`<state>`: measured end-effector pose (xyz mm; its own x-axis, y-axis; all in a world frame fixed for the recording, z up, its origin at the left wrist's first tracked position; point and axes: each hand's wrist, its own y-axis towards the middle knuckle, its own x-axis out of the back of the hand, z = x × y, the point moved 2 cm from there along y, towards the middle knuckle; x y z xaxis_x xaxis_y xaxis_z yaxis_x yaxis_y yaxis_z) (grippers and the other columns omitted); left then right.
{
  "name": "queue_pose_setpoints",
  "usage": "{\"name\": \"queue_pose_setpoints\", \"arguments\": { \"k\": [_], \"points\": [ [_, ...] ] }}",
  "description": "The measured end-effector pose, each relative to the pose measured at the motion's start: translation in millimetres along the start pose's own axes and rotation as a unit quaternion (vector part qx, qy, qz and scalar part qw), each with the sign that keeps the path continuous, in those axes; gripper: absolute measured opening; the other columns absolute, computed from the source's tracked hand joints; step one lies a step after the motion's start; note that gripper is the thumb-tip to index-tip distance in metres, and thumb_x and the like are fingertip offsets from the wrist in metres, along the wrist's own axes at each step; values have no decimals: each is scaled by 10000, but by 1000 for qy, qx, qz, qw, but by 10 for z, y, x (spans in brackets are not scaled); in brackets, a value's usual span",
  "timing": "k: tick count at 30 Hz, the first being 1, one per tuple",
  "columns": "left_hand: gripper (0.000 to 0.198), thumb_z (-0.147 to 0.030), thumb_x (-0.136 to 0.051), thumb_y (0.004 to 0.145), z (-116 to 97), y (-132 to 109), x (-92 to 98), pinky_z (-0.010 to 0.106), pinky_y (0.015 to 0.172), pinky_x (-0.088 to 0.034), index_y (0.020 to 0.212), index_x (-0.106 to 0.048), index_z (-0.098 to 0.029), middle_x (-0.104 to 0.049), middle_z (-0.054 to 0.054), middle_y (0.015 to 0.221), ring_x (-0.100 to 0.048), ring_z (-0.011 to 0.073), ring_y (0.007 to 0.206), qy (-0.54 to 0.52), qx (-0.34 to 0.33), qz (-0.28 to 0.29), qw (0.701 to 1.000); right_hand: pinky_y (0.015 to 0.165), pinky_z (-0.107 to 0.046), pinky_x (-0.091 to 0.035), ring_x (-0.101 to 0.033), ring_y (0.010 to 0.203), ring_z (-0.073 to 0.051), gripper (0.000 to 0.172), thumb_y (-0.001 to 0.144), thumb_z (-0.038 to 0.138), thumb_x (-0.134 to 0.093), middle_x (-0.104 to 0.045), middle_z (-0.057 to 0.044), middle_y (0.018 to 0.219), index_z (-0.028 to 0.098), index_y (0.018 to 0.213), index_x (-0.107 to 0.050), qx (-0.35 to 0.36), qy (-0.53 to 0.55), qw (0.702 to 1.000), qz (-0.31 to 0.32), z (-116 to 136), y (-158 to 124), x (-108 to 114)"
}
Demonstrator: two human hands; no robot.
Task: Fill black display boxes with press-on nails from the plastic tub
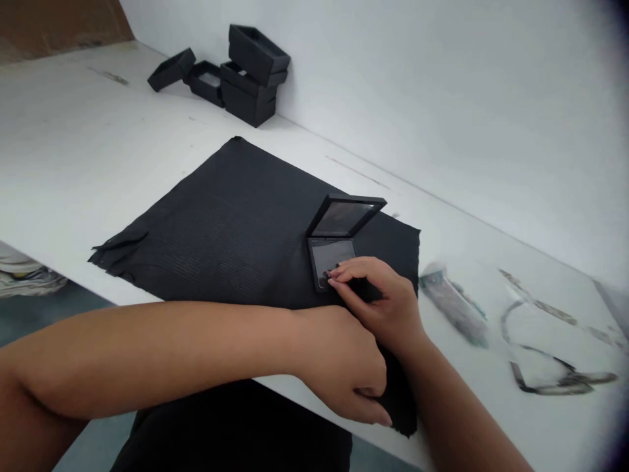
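A small black hinged case (311,265) lies on the black cloth with its lid (346,218) raised. The lid has a clear window, and a grey sheet-like surface (334,252) fills the base. My right hand (383,298) reaches over the case's near right corner, thumb and fingertips pinched on a small dark piece (327,274) too small to name. My left hand (346,364) rests curled, palm down, at the cloth's near edge, below my right hand. Its fingers are mostly tucked under, so whatever they may hold is hidden.
The black ribbed cloth (236,210) spreads over a white table (63,144) against a white wall. Several black boxes (250,98) are stacked at the back. On the right lie a clear plastic packet (455,305) and a pair of glasses (555,387), both blurred.
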<state>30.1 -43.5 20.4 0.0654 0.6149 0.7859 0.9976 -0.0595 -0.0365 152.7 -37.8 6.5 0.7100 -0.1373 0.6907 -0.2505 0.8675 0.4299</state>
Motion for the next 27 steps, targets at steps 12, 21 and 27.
{"name": "queue_pose_setpoints", "arguments": {
  "k": [12,21,27],
  "points": [
    [469,-458,-555,954,1,-14,16,316,427,-268,584,-637,-182,-677,-28,605,-391,111,461,2,20,7,1000,760,-327,-525,-681,798,-178,82,849,274,-741,-726,2,839,238,829,-670,-128,-30,991,-34,-82,33,11],
    [438,-435,-604,927,8,-20,-22,306,433,-232,573,-667,-184,-684,-18,606,-399,119,468,-7,26,-28,999,802,-412,-503,-647,818,-225,82,866,269,-700,-724,-28,833,250,794,-664,-79,-113,990,-33,-58,76,48],
    [432,-435,-584,944,3,-27,27,309,441,-246,604,-675,-184,-697,-15,640,-372,117,472,10,40,-12,999,693,-354,-498,-625,744,-196,114,885,328,-678,-704,-28,804,246,808,-696,-139,-81,986,-48,-88,34,84]
  ]
}}
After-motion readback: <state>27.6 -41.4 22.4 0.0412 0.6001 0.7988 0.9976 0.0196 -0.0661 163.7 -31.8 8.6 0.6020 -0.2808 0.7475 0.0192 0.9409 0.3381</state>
